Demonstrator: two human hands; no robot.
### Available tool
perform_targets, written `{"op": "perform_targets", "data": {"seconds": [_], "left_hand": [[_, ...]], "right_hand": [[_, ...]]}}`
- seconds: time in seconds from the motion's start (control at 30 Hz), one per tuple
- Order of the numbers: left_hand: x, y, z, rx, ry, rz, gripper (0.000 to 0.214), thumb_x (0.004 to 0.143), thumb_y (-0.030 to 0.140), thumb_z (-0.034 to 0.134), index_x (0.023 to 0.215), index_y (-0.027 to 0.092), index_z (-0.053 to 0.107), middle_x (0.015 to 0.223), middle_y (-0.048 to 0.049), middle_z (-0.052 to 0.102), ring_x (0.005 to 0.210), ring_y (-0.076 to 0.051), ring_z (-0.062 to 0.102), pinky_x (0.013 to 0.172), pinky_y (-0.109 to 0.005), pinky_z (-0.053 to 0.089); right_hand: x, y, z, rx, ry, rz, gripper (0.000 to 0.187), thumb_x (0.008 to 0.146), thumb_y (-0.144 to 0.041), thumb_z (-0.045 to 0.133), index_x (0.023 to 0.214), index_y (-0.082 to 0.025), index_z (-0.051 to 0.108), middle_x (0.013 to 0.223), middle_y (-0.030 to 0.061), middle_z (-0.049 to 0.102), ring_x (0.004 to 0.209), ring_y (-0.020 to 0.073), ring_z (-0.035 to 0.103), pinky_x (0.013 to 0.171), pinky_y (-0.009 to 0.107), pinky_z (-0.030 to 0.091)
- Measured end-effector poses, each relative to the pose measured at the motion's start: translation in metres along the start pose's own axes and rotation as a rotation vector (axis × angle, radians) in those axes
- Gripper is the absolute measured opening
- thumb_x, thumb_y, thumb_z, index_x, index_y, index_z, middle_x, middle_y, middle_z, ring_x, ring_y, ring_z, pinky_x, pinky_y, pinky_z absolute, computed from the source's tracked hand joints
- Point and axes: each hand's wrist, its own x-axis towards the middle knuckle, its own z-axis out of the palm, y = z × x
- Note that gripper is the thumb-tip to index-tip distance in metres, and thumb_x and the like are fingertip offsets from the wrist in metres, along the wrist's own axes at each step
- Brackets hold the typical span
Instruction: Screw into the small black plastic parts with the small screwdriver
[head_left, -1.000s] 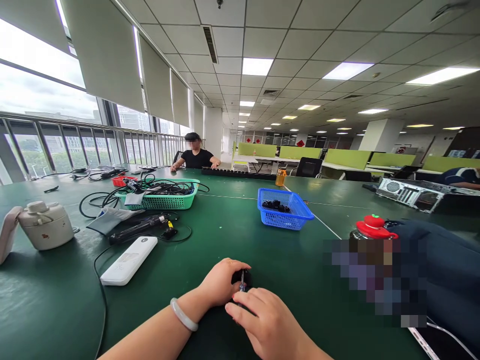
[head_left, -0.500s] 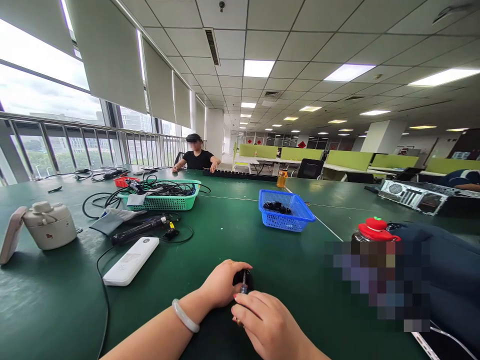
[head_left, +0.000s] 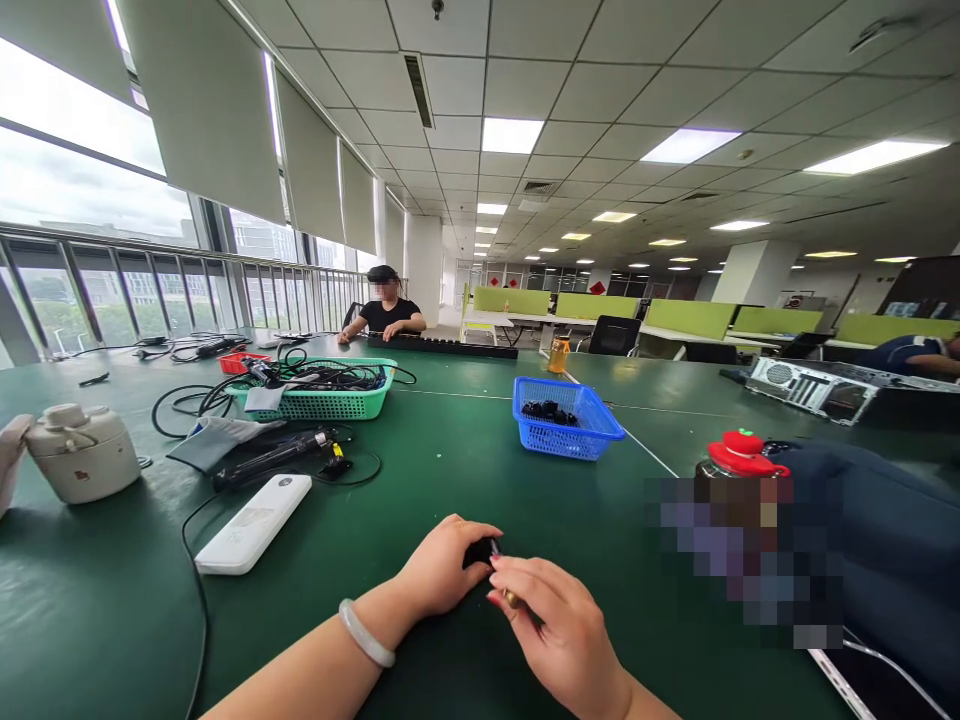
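Note:
In the head view, my left hand (head_left: 442,568) is closed around a small black object (head_left: 477,553) low over the green table. My palm and fingers hide most of it, so its kind cannot be told. A pale bangle circles my left wrist. My right hand (head_left: 559,620) pinches a small screwdriver (head_left: 511,598) between thumb and fingers; its brass-coloured end shows below them. The shaft points up toward the black object, and whether its tip touches is hidden.
Ahead stands a blue basket (head_left: 568,440) with small black parts. Left are a green basket (head_left: 330,404) of cables, a white power bank (head_left: 255,525) and a beige container (head_left: 82,455). A red-lidded jar (head_left: 742,455) stands right. Across the table sits a person (head_left: 386,310) beside a long black strip (head_left: 442,346).
My right hand has shifted right and slightly up, and the screwdriver leans differently. My left hand keeps its hold. Across the table, the long black strip has slid left.

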Motion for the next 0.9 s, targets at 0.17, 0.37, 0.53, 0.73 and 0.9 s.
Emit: {"op": "perform_targets", "data": {"seconds": [0.17, 0.37, 0.53, 0.73, 0.9], "left_hand": [[0.001, -0.001, 0.001, -0.008, 0.001, 0.016, 0.042, 0.077, 0.023, 0.060, 0.119, 0.023, 0.063, 0.113, -0.0013, 0.069, 0.101, -0.021, 0.056, 0.093, -0.034, 0.044], [0.002, 0.004, -0.002, -0.002, -0.020, -0.020, 0.044, 0.076, 0.023, 0.063, 0.120, 0.023, 0.063, 0.106, -0.0035, 0.070, 0.100, -0.022, 0.056, 0.092, -0.034, 0.045], [0.001, 0.004, -0.005, 0.012, -0.025, -0.007, 0.045, 0.076, 0.023, 0.063, 0.121, 0.022, 0.062, 0.102, -0.0040, 0.070, 0.099, -0.022, 0.056, 0.090, -0.034, 0.045], [-0.001, 0.005, -0.006, 0.009, 0.007, 0.016, 0.044, 0.077, 0.026, 0.060, 0.120, 0.022, 0.062, 0.107, -0.0038, 0.069, 0.099, -0.022, 0.057, 0.091, -0.035, 0.045], [-0.003, 0.008, -0.005, -0.034, 0.033, 0.021, 0.040, 0.079, 0.024, 0.052, 0.118, 0.022, 0.062, 0.108, -0.0047, 0.067, 0.098, -0.020, 0.060, 0.092, -0.032, 0.046]], "right_hand": [[-0.002, 0.004, -0.002, 0.029, 0.043, 0.090, 0.019, 0.086, -0.011, 0.058, 0.097, -0.024, 0.065, 0.091, 0.0026, 0.073, 0.079, 0.0164, 0.070, 0.072, 0.026, 0.059], [-0.003, 0.011, -0.005, 0.033, 0.104, 0.240, 0.013, 0.087, -0.017, 0.061, 0.096, -0.024, 0.067, 0.089, 0.0021, 0.073, 0.077, 0.0163, 0.070, 0.071, 0.025, 0.058], [-0.004, 0.018, -0.007, 0.123, 0.183, 0.440, 0.010, 0.087, -0.028, 0.061, 0.090, -0.022, 0.068, 0.086, 0.0041, 0.073, 0.068, 0.0165, 0.069, 0.065, 0.025, 0.058], [-0.003, 0.027, -0.008, 0.280, 0.260, 0.757, 0.028, 0.085, -0.045, 0.061, 0.090, -0.018, 0.067, 0.078, 0.0064, 0.069, 0.062, 0.0169, 0.066, 0.062, 0.028, 0.057], [-0.004, 0.039, -0.006, 0.380, 0.358, 0.938, 0.040, 0.078, -0.056, 0.064, 0.087, -0.017, 0.064, 0.088, 0.0095, 0.070, 0.062, 0.0161, 0.062, 0.063, 0.030, 0.056]]}}
